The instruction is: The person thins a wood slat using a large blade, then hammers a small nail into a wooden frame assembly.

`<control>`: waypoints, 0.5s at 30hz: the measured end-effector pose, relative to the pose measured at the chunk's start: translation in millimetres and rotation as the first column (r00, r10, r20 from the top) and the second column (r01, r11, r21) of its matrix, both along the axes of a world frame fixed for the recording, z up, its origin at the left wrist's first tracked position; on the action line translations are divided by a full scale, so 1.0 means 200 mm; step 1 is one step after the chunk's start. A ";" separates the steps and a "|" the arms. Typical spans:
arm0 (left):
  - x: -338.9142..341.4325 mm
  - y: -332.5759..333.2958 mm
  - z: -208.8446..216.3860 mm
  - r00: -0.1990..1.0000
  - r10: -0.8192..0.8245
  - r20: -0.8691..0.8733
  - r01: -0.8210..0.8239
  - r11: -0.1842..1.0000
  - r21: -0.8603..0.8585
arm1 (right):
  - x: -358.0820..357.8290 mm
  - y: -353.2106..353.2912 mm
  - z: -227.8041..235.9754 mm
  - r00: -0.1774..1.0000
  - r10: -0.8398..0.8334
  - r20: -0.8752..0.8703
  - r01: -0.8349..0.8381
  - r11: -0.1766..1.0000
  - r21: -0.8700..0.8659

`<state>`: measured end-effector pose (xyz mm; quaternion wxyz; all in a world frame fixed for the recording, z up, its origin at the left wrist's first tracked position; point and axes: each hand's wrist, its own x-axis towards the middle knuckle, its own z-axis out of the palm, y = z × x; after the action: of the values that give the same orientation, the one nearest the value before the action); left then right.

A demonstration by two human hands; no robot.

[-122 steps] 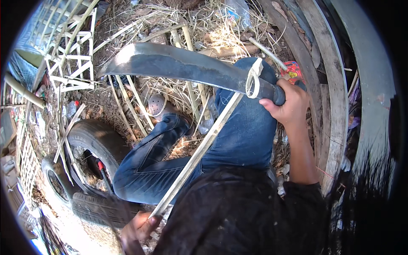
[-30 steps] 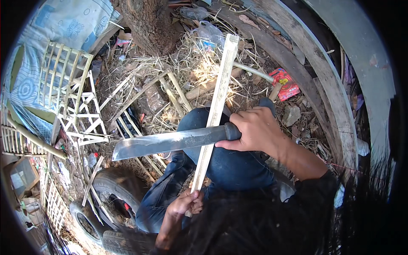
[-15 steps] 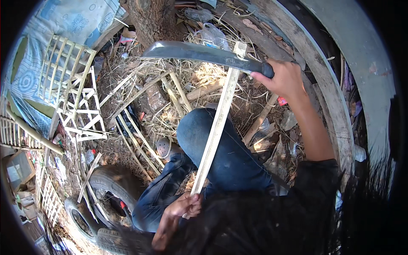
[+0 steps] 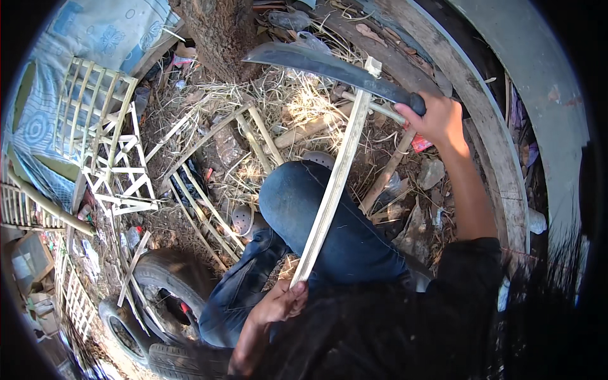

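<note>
My right hand (image 4: 440,121) is wrapped round the handle of a machete (image 4: 329,68) with a long dark blade, its tip pointing far left. The blade lies across a pale bamboo strip (image 4: 335,187) close to the strip's far end, and a short piece of the strip shows beyond the blade. My left hand (image 4: 282,303) grips the near end of this strip, by my body. Between my two hands the strip slants over my bent knee in blue jeans. How deep the blade sits in the bamboo I cannot tell.
A tree trunk (image 4: 221,38) rises at the far side. Bamboo lattice frames (image 4: 92,114) lean at the left beside a blue patterned cloth (image 4: 47,120). Old tyres (image 4: 168,278) lie near left. Shavings and loose bamboo pieces litter the ground. A curved plank (image 4: 481,107) edges the right.
The machete and my right hand have shifted right, and the blade now tilts more, tip higher. The strip's far end has moved right with it. My left hand has moved slightly away from me.
</note>
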<state>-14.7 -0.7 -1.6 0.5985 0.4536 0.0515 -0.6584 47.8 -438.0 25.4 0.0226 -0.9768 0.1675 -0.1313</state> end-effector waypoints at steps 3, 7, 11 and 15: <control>0.00 0.02 -0.04 0.998 -0.021 -0.063 0.018 0.999 -0.042 | -0.10 0.13 0.00 0.993 0.100 0.070 -0.101 0.995 0.019; 0.04 0.09 -0.04 1.000 -0.028 0.011 0.028 0.998 -0.055 | -0.04 0.33 0.00 0.855 0.510 0.098 -0.507 0.860 -0.059; -0.07 0.12 -0.13 0.996 0.011 0.093 0.000 0.993 -0.118 | 0.01 -0.18 0.09 0.939 -0.344 -0.010 0.345 0.939 0.021; -0.09 0.07 -0.05 0.995 0.083 0.051 -0.082 0.996 -0.023 | -0.13 -0.07 0.14 0.942 -0.336 0.005 0.325 0.915 0.239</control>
<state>-33.2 14.0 -11.1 0.6310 0.4616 0.0476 -0.6216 22.4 -452.6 53.4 0.1194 -0.9216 0.3440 -0.1348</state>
